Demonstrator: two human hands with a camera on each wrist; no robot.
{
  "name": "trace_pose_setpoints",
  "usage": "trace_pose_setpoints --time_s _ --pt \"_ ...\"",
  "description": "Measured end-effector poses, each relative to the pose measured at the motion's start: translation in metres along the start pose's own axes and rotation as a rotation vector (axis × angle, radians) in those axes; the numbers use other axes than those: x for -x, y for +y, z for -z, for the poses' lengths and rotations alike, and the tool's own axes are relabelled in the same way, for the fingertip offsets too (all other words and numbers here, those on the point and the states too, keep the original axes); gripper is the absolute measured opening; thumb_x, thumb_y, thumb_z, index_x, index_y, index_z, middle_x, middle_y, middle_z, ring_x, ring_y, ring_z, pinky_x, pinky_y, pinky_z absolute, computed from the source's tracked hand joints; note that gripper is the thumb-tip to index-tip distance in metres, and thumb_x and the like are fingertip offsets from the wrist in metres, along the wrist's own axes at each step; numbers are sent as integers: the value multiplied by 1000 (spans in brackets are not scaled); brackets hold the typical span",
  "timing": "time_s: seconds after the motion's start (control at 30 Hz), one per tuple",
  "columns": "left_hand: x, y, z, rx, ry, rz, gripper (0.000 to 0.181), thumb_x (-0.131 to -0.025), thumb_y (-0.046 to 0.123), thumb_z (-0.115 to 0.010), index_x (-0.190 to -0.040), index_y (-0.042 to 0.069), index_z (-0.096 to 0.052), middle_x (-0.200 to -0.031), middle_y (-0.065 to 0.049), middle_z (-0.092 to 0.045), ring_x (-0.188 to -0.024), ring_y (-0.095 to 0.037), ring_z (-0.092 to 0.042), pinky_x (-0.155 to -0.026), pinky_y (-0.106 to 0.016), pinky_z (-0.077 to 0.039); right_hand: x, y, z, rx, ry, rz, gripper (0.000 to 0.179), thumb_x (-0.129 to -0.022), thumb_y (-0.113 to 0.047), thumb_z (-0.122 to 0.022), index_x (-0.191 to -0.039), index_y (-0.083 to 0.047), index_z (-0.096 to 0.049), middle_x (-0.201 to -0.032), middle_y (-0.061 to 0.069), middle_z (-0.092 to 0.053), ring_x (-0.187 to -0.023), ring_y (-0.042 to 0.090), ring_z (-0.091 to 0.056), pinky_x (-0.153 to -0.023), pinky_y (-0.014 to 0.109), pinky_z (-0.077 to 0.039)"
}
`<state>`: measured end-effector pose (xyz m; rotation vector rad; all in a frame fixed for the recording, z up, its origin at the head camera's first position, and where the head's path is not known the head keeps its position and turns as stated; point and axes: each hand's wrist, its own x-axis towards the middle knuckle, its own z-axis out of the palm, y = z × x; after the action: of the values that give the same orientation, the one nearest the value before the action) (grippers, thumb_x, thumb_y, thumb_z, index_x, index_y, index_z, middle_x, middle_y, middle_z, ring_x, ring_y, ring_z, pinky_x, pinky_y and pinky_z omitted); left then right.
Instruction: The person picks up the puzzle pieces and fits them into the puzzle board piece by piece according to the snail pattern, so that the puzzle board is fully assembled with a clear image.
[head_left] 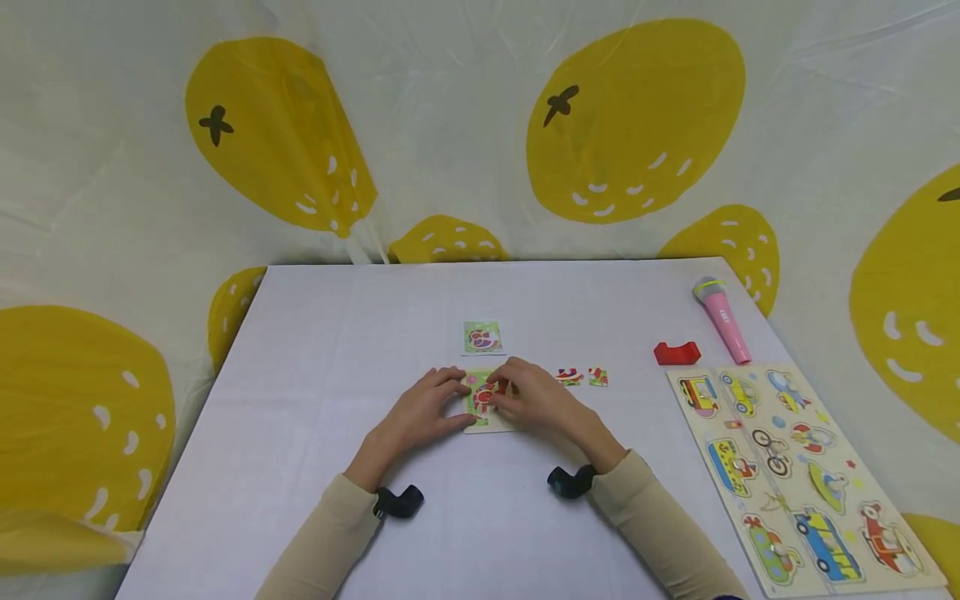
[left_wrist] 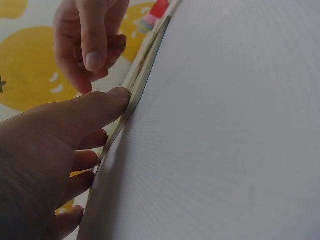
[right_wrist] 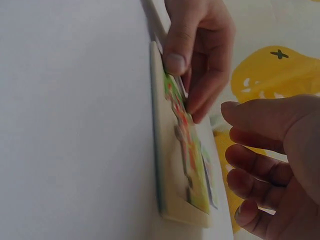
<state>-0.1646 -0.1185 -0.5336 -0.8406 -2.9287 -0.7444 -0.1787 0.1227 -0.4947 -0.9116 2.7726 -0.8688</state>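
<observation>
A small wooden jigsaw board [head_left: 491,429] with a green and red picture lies between the hands. The left hand [head_left: 422,408] holds it at its left side, thumb at the near corner and fingers towards the far corner. Just above the board's right part is the right hand [head_left: 542,398], its fingers loosely bent; in the right wrist view no piece shows between the fingertips [right_wrist: 231,111]. Jigsaw pieces [right_wrist: 187,145] lie within the board's raised rim. Two loose jigsaw pieces [head_left: 570,377] sit to the right, partly behind the right hand. The hands hide part of the picture.
Beyond the board lies a small square picture puzzle [head_left: 482,337]. To the right are a red curved block [head_left: 677,353], a pink toy microphone [head_left: 722,321] and a large vehicle peg puzzle [head_left: 797,475]. A white table [head_left: 337,333] bears everything, and a lemon-print curtain [head_left: 450,125] hangs behind.
</observation>
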Motion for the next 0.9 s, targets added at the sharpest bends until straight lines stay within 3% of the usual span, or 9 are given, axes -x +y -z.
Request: trace_pose_setpoints --time_s 0.27,0.53,0.9 --pt "0 -1 -2 7 -8 6 47 -86 47 -76 -121 16 -70 -143 -6 -57 -139 -26 -49 -126 -43 -27 6 9 20 -15 36 -61 35 -89 -25 -76 -119 -8 -68 -110 7 -64 -97 23 -61 -80 32 -52" --pt "1 0 -2 14 -14 20 48 -86 48 -75 -123 17 -69 -145 -3 -56 -140 -23 -48 -127 -39 -25 15 27 33 -18 102 -104 42 -89 -24 -75 -125 -7 -64 -120 9 -62 -95 24 -57 -77 31 -48" --pt "1 0 -3 1 6 4 48 -85 48 -76 -121 16 -70 -143 -4 -57 -138 -24 -49 -126 -40 -27 28 57 45 -19 108 -210 44 -89 -25 -75 -127 -7 -62 -121 12 -61 -94 25 -57 -79 32 -53"
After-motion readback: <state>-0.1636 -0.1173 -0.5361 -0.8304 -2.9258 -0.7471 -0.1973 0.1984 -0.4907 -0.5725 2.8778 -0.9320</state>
